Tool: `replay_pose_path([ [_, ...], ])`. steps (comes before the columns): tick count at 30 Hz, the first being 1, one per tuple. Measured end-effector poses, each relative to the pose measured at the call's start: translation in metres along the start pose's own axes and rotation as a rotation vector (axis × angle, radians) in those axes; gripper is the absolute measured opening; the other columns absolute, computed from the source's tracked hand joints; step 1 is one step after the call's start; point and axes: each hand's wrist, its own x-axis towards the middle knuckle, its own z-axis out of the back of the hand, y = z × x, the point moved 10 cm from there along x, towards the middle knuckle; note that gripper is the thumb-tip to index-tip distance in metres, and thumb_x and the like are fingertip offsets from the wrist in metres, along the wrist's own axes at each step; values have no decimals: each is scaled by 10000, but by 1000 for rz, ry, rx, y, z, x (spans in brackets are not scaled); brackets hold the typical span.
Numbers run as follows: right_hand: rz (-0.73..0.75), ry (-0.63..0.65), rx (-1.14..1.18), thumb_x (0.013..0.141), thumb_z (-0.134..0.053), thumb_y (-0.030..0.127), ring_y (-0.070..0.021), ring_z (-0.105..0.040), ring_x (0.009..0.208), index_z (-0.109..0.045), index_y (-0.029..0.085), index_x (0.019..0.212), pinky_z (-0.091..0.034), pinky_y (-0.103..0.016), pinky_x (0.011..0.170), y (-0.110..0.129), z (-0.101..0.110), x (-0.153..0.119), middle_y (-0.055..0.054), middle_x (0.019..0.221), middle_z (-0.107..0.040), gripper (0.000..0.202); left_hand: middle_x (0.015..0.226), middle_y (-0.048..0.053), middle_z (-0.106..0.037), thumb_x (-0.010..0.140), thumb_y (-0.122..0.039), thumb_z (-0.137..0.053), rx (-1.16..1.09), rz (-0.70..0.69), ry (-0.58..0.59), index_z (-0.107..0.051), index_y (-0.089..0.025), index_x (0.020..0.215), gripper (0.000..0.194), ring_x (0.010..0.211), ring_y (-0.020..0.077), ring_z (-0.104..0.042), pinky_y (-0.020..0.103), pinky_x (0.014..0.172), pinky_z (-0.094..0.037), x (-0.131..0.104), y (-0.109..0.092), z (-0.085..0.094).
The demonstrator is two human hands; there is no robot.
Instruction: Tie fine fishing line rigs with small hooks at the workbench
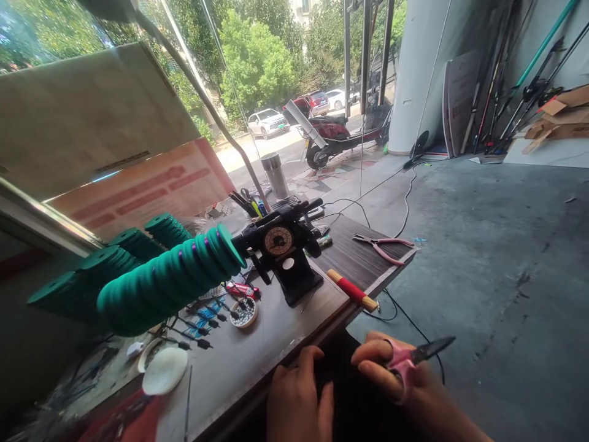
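My right hand (384, 368) is closed on a pair of scissors (404, 363) with pink handles. Its fingers pass through the handle loops, and the dark blades point right, away from the table. To its left, my left hand (299, 393) is by the table's front edge, over something dark. Its fingers are bent and the thumb stands apart, with nothing visible between them. Nearest on the tabletop lies a wooden stick with a red band (352, 290). Beyond it stands a black clamp-like winding device (288, 245) bearing a long green ribbed spool (170, 279).
Pink-handled pliers (384, 244) lie at the table's right corner. A small bowl of beads (243, 312), a white round lid (164, 371) and several black-tipped pieces lie left. More green spools (110, 261) stand behind. A metal cup (275, 175) is at the back; cables cross the floor.
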Motion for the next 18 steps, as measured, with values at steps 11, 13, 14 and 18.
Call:
replay_pose_path([
  [11,-66,271,112,732,-590,281,-129,-485,588,-594,158,576,-400,-226,530,20,-34,14,4,611,-504,198,655,63,-687,685,-85,-481,139,-142,45,-458,-125,1103,421,572,238,-648,366,601,-449,-15,-12,-27],
  [13,-66,229,105,765,-575,355,-122,-468,570,-573,161,579,-398,-225,520,17,-28,14,5,615,-490,268,684,59,-696,708,-83,-467,71,-152,9,-425,-136,1130,427,577,228,-650,360,597,-452,-17,-15,-24],
  [14,-66,201,102,775,-572,398,-121,-465,566,-570,162,580,-401,-228,524,16,-24,14,5,615,-486,306,695,50,-698,705,-74,-470,28,-142,-4,-415,-151,1136,440,584,222,-651,346,579,-450,-17,-15,-22],
  [18,-79,105,98,776,-563,513,-113,-432,538,-528,163,549,-392,-235,515,11,-8,13,12,587,-454,419,589,-13,-642,715,-93,-528,-110,-24,-14,-491,-232,1018,336,568,203,-625,272,440,-393,-17,-6,-15],
])
